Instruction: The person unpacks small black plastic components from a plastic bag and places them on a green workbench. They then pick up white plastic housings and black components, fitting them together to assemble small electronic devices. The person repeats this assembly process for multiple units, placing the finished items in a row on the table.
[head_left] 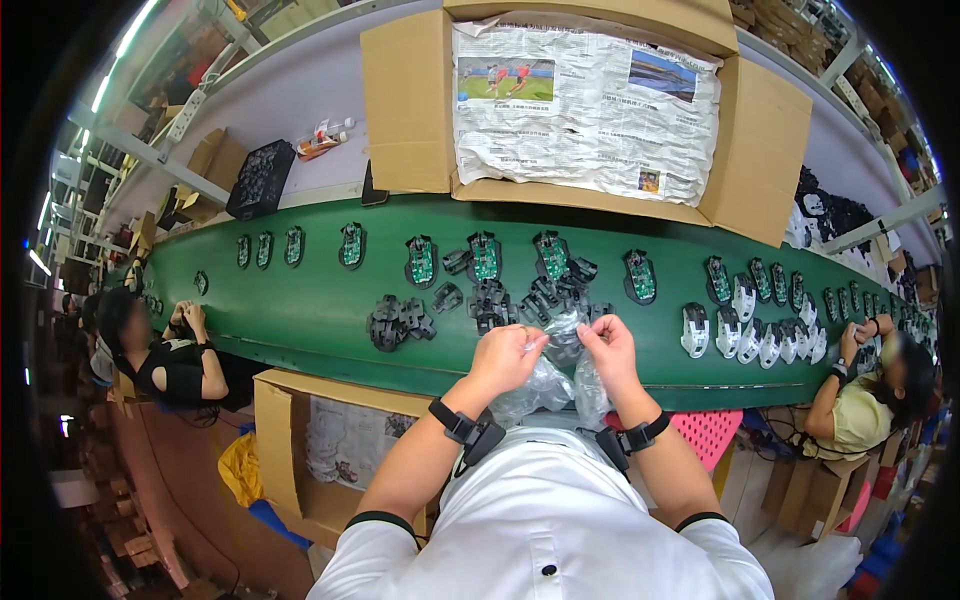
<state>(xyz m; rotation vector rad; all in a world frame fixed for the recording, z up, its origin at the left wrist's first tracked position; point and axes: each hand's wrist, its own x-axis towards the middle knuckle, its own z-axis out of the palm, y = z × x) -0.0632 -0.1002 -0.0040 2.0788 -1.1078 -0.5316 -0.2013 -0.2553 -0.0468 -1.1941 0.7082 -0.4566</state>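
A long green tabletop [300,290] is running across the workroom, curving toward the rim of the view. On its far side an opened cardboard box [405,115] is standing, with printed newspaper [590,120] lining its inside. One co-worker [185,365] is sitting at the near side to the left, another [865,405] to the right, both well apart from the wearer.

The clear plastic bag [545,388] is hanging between the wearer's hands at the near edge of the tabletop, directly before the white shirt [540,520]. The left hand [505,358] is pinching it, thumb and fingers [531,338] closing together on the film. The right hand [611,354] is gripping the other side likewise, its fingertips meeting on the plastic. Whether the bag is containing anything cannot be determined.

Loose black plastic parts [400,322] are lying in clusters just beyond the hands, the right-hand cluster partly showing behind the film. Beyond these, black shells carrying green circuit boards [421,262] are forming a spaced row. White-and-black shells [696,332] are standing grouped to the right. Black bands [466,428] are encircling both wrists. Below the tabletop, a second cardboard box [277,435] is sitting left of the wearer, and a pink perforated surface [708,435] is showing at the right.
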